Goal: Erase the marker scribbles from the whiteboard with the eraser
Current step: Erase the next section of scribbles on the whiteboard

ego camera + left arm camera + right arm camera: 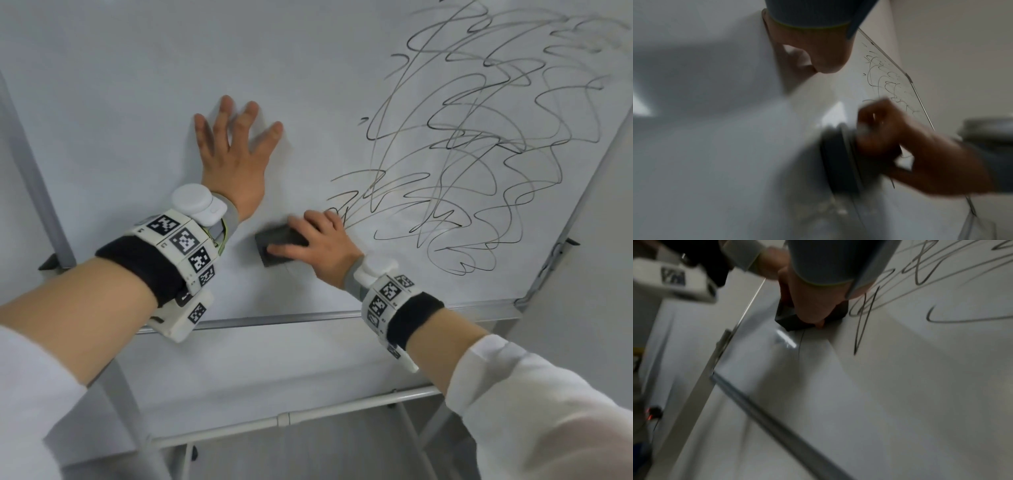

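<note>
A white whiteboard (137, 102) fills the head view, with a dense tangle of black marker scribbles (479, 144) over its right half. My right hand (318, 246) grips a dark grey eraser (274, 245) and holds it flat against the board, just left of the lowest scribble lines. The eraser (795, 321) shows under my palm in the right wrist view, beside the scribbles (865, 318). My left hand (236, 150) lies flat on the board with fingers spread, above and left of the eraser. In the blurred left wrist view the eraser (838, 155) sits under my right hand (916, 146).
The board's metal frame (308, 317) runs along the bottom edge and up the right side (582, 192). Below it are the stand's white crossbar (284, 418) and legs. The board's left part carries no marks.
</note>
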{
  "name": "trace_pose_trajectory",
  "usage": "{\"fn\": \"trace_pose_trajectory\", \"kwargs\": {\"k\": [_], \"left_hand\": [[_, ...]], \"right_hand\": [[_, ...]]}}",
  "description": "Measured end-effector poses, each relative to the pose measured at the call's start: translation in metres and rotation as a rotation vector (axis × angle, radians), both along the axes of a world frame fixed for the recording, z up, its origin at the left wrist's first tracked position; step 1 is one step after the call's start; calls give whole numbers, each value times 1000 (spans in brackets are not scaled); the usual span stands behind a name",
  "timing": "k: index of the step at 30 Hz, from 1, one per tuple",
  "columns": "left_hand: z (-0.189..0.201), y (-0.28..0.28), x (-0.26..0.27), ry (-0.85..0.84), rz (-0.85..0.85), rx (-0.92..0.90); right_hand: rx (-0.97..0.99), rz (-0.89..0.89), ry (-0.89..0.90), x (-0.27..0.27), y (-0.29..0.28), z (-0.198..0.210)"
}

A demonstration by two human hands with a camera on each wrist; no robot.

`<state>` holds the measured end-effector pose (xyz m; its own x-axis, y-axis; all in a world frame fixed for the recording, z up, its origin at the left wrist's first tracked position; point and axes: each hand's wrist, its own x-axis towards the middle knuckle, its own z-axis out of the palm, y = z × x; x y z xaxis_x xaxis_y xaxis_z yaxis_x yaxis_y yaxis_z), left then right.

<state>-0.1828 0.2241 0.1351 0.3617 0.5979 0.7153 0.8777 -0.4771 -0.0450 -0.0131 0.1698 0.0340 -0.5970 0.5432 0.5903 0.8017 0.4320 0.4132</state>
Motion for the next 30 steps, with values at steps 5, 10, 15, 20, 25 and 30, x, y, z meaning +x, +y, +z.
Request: {"fn": "trace_pose_trajectory", "kwargs": {"k": [5,10,15,20,25,30], "left_hand": [[-3,1,-4,44,-4,-13],[-6,0,-7,51,-17,-8],[-9,1,-8,72,-25,-29],[-8,-5,-9,103,-29,-92],[-7,-7,-8,110,-37,-111],[-6,-9,-4,106,-55,-119]], "right_hand": [[-61,37,-150,10,-13,-18],[55,-48,8,-2,5,14],[-62,26,-149,12,-11,-20],[-13,12,-175,25,-18,-25],[171,-139,184,36,0,29],[78,-148,202,39,-21,-3]]}}
